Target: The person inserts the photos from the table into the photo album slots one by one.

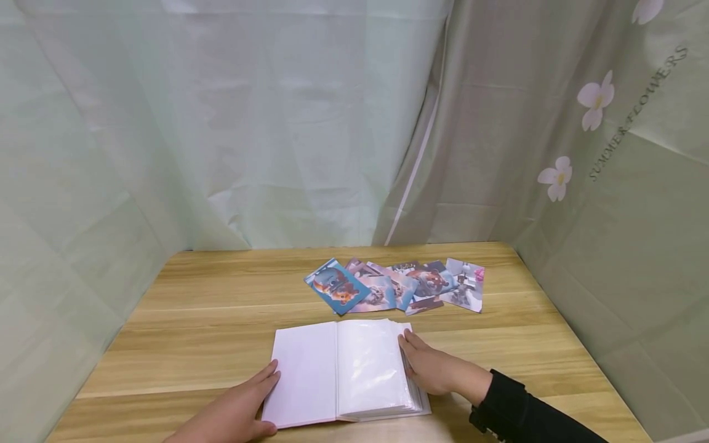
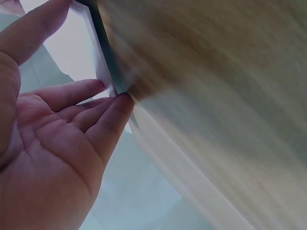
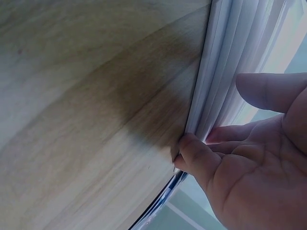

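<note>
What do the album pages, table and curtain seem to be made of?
Pages: probably clear plastic sleeves, glossy, judging by the rippled glare. Table: wood or wood-look laminate, smooth, with streaky grain. Curtain: likely thin fabric, fairly matte, hanging in soft folds and creases, though it could be plastic.

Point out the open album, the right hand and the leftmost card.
Open album [image 1: 350,372]: head view, on the page just right of the spine.
Right hand [image 1: 431,368]: head view, on its back.
Leftmost card [image 1: 337,287]: head view, on the middle of its printed face.
</note>
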Motion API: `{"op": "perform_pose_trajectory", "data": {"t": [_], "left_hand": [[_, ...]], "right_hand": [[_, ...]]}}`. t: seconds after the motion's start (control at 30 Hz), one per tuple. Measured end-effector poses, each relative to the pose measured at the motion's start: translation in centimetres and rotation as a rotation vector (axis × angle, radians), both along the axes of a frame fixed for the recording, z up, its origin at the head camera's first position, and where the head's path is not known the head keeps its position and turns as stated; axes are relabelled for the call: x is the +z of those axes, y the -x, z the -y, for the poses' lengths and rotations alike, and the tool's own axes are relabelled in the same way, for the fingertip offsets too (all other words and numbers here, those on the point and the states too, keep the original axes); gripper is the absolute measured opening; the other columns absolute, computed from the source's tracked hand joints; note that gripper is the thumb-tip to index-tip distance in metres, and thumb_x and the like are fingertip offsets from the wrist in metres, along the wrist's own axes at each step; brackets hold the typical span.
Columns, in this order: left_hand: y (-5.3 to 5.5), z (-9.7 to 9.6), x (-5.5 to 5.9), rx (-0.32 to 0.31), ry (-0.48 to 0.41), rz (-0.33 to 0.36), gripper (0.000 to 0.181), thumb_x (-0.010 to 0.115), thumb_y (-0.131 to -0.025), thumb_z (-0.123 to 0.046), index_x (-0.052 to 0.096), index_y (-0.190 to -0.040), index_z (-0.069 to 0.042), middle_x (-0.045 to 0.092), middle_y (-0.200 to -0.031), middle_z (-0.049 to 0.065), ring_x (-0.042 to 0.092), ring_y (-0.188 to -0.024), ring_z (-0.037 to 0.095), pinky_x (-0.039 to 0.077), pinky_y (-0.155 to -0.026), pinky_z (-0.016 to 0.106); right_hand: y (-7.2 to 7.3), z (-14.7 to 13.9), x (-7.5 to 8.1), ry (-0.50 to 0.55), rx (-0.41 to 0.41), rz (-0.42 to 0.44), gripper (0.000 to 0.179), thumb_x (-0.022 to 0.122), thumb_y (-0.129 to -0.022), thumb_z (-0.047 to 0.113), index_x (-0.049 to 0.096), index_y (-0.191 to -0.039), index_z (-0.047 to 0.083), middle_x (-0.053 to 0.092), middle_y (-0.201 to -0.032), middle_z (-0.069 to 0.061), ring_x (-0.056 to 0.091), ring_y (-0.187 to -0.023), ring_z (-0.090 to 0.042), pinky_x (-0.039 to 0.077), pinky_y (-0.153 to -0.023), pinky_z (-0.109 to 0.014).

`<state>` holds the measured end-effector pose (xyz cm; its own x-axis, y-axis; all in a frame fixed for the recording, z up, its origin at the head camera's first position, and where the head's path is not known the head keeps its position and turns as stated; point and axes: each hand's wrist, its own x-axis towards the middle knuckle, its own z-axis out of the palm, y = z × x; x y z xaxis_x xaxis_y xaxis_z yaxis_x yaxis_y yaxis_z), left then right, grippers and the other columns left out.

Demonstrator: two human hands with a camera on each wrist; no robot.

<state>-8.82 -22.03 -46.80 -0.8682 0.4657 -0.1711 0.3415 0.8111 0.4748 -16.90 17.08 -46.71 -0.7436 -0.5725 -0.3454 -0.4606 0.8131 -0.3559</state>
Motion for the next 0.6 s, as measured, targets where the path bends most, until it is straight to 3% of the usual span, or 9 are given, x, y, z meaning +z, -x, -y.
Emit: {"op": "perform_pose_trajectory", "data": {"t": [0.6], "left_hand": [[0.01,-0.57,0.03,-0.014,0.061,-0.019,0.079,0.082,-0.082,-0.033,0.05,-0.139,0.011,0.041,-0.151,0.027,0.048,-0.133,0.042,0.042,-0.104,0.055]], "right_hand": [[-0.14,0.08,0.03,0.004,-0.008,0.004,0.063,0.052,-0.105,0.017,0.023,-0.154,-0.008,0.014,-0.162,-0.028,0.016,-0.151,-0.036,0.031,-0.115,-0.049]]}}
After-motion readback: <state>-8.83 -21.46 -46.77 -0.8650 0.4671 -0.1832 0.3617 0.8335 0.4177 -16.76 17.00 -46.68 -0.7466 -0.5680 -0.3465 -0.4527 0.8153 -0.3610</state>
